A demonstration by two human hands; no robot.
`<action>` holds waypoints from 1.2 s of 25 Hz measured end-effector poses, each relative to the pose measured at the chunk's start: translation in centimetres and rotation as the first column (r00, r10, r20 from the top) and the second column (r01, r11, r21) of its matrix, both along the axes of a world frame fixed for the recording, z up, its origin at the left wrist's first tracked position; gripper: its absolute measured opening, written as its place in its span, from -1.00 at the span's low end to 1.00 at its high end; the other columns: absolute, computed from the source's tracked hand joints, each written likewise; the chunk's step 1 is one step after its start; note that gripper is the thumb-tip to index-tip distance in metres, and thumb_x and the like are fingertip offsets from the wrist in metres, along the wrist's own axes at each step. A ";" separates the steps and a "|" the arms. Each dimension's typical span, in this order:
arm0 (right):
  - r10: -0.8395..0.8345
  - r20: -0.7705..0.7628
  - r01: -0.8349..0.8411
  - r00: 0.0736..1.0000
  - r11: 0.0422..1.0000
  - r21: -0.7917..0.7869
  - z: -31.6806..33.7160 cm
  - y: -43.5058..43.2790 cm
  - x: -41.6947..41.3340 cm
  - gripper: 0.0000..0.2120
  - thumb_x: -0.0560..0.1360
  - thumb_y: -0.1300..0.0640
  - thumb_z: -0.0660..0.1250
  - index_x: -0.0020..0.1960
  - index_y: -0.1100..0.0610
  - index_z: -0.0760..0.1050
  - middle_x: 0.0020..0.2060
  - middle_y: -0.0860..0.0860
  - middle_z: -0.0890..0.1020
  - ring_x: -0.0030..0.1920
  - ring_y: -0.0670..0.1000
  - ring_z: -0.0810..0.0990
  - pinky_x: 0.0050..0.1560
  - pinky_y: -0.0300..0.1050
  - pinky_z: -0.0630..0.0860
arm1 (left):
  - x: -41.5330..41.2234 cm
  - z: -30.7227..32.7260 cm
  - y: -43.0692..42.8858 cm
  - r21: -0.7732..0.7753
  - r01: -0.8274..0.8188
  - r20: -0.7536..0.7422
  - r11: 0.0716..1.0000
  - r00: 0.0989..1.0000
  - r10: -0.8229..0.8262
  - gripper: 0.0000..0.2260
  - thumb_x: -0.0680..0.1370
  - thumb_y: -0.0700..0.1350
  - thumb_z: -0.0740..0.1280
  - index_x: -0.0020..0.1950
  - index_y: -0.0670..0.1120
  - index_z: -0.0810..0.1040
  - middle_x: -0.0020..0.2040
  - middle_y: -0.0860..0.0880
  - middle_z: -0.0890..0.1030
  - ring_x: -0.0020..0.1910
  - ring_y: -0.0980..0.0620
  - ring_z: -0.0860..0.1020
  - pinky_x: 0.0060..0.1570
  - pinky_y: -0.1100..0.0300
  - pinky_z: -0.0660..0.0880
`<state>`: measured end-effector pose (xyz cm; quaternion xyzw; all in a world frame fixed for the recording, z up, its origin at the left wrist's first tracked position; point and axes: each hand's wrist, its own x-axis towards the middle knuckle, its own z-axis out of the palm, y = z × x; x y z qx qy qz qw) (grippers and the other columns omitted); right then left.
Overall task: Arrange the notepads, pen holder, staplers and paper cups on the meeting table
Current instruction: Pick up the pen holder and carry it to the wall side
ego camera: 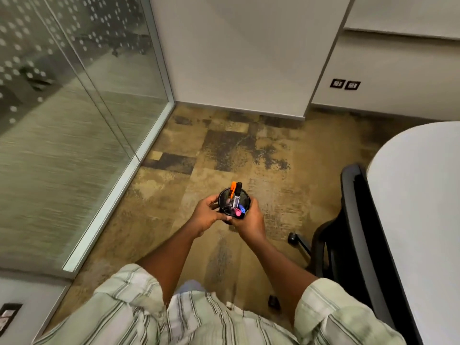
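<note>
Black pen holder [234, 200] held over carpet [224, 150], left hand [205, 216] and right hand [247, 220] both in closed grip on it, markers [236, 195] upright inside, tabletop [418, 195] at right.

Black mesh pen holder [234, 199], orange marker [233, 189], green-striped shirt [199, 317], mottled tan-and-grey carpet [224, 145]

Short-sleeved shirt [199, 319], pale green with dark and white stripes; forearms bare.
</note>
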<state>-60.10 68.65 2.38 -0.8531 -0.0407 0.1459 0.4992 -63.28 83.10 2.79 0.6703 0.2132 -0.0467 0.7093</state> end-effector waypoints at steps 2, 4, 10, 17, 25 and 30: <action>-0.028 -0.012 0.027 1.000 0.999 -0.040 -0.4 1.4 4.9 -0.31 0.18 0.01 0.62 0.20 -0.05 0.34 -0.01 -0.10 0.59 -0.07 -0.05 0.59 -0.15 -0.09 0.56 | 5.3 -0.6 1.6 -0.008 0.037 -0.029 0.999 0.999 -0.037 -0.38 0.25 -0.50 0.48 0.23 -0.08 0.51 0.12 -0.03 0.62 0.18 -0.03 0.55 0.01 0.18 0.56; -0.083 0.002 0.083 0.997 0.996 -0.029 -0.9 2.4 10.1 -0.29 0.17 0.02 0.63 0.21 -0.05 0.35 -0.03 -0.14 0.57 -0.06 -0.07 0.58 -0.15 -0.15 0.54 | 11.5 -1.7 3.0 -0.019 0.099 -0.032 0.995 0.995 -0.100 -0.38 0.25 -0.49 0.48 0.25 -0.13 0.51 0.15 -0.08 0.61 0.19 -0.05 0.55 0.10 0.07 0.55; -0.308 0.011 0.308 0.951 0.950 -0.043 -0.8 4.8 24.7 -0.29 0.17 0.01 0.61 0.23 -0.06 0.37 -0.10 -0.24 0.53 -0.12 -0.16 0.54 -0.28 -0.35 0.41 | 30.1 -2.2 5.7 -0.014 0.365 -0.052 0.931 0.929 -0.365 -0.40 0.24 -0.48 0.50 0.24 -0.16 0.51 0.15 -0.11 0.61 0.18 -0.05 0.55 0.10 0.11 0.52; -0.509 0.016 0.509 0.861 0.861 -0.016 0.8 4.5 37.5 -0.30 0.12 -0.01 0.61 0.18 -0.11 0.37 -0.14 -0.28 0.51 -0.15 -0.22 0.51 -0.29 -0.37 0.38 | 45.9 0.1 4.5 0.021 0.547 0.023 0.837 0.837 -0.547 -0.36 0.21 -0.50 0.50 0.19 -0.04 0.52 0.02 0.04 0.63 0.01 0.12 0.59 -0.05 0.30 0.55; -0.604 -0.013 0.603 0.797 0.795 0.067 -0.5 -2.5 57.5 -0.33 0.06 -0.05 0.57 0.10 -0.16 0.37 -0.09 -0.27 0.57 -0.09 -0.25 0.56 -0.26 -0.41 0.40 | 67.2 -0.2 -2.6 0.044 0.625 0.001 0.779 0.780 -0.626 -0.39 0.21 -0.49 0.51 0.18 -0.08 0.52 0.12 -0.11 0.62 0.08 -0.04 0.59 -0.01 0.16 0.56; -0.632 -0.009 0.632 0.775 0.775 0.018 0.4 -9.2 70.7 -0.35 0.05 -0.12 0.54 0.06 -0.23 0.33 -0.10 -0.25 0.58 -0.10 -0.25 0.57 -0.23 -0.34 0.46 | 80.7 0.2 -9.2 0.048 0.660 0.003 0.750 0.751 -0.661 -0.36 0.21 -0.46 0.53 0.16 0.03 0.49 0.09 0.02 0.59 0.09 0.02 0.57 0.03 0.15 0.55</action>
